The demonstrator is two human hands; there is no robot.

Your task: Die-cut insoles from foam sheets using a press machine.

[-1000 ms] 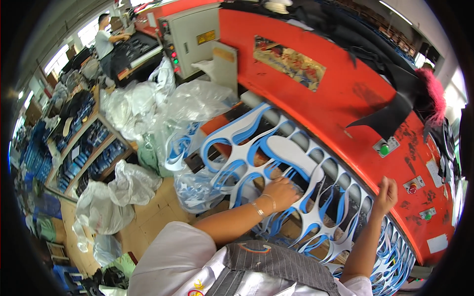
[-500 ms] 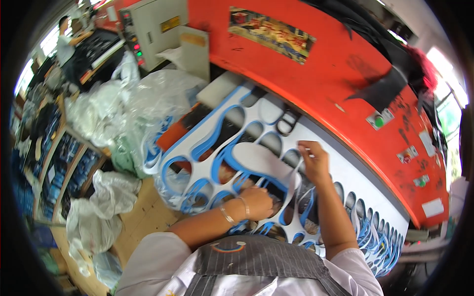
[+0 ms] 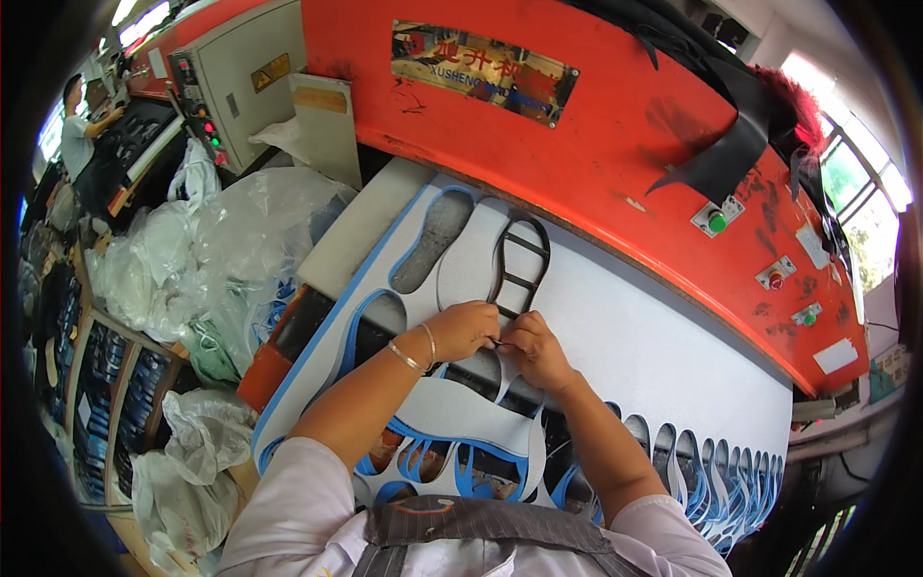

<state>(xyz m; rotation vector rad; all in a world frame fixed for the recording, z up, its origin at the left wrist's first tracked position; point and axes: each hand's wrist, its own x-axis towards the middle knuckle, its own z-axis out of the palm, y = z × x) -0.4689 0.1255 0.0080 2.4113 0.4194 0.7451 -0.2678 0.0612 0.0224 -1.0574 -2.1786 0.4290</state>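
Observation:
A black insole-shaped cutting die [image 3: 520, 282] with crossbars lies on a white foam sheet [image 3: 635, 337] with blue layers underneath. My left hand [image 3: 464, 332] is closed at the die's near end, a bracelet on its wrist. Right beside it, my right hand [image 3: 538, 352] pinches the same end; the fingers almost meet and hide part of the rim. Left of the die, an insole-shaped piece [image 3: 471, 258] sits within the sheet next to a cut-out hole. A loose white and blue foam piece [image 3: 466, 409] rests on the cut webbing below my hands.
A red press beam [image 3: 615, 144] with buttons spans the far side. Clear plastic bags [image 3: 260, 221] pile up at left, near a shelf of dark pieces [image 3: 130, 385]. Cut foam loops [image 3: 711, 481] hang along the near right edge. Another person [image 3: 79, 135] stands far left.
My hands have come together at the die, leaving the foam scraps. The strip by my right hand is released. More of the die and sheet now shows, as the view has shifted.

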